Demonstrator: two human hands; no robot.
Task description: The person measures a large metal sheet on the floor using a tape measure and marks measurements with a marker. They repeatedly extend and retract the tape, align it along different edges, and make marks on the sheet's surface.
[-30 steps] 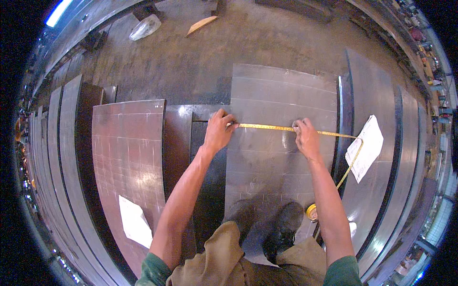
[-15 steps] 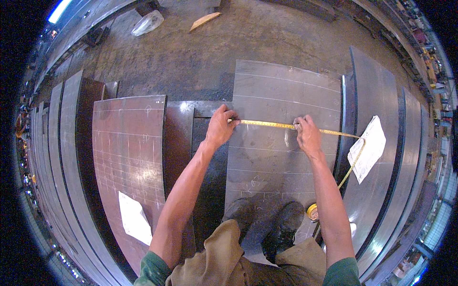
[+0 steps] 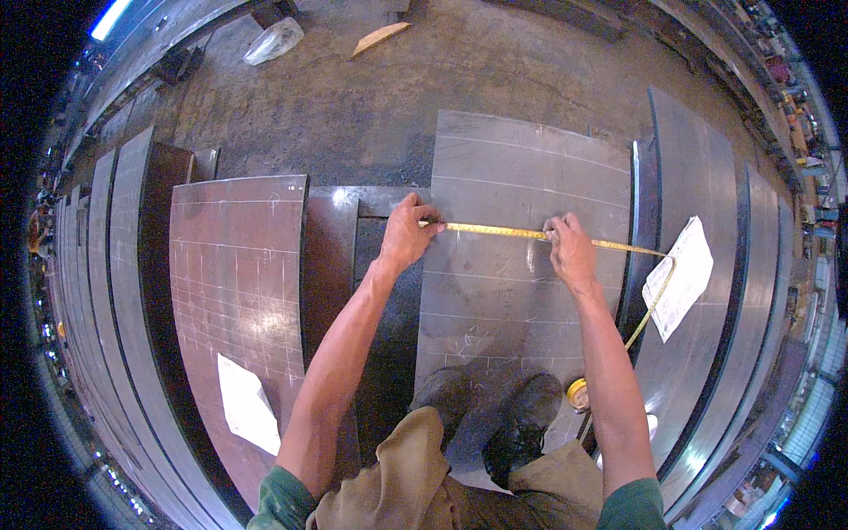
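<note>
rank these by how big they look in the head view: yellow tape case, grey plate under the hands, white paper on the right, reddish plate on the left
1. grey plate
2. reddish plate
3. white paper
4. yellow tape case

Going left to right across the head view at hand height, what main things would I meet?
Reddish plate, left hand, right hand, white papers.
</note>
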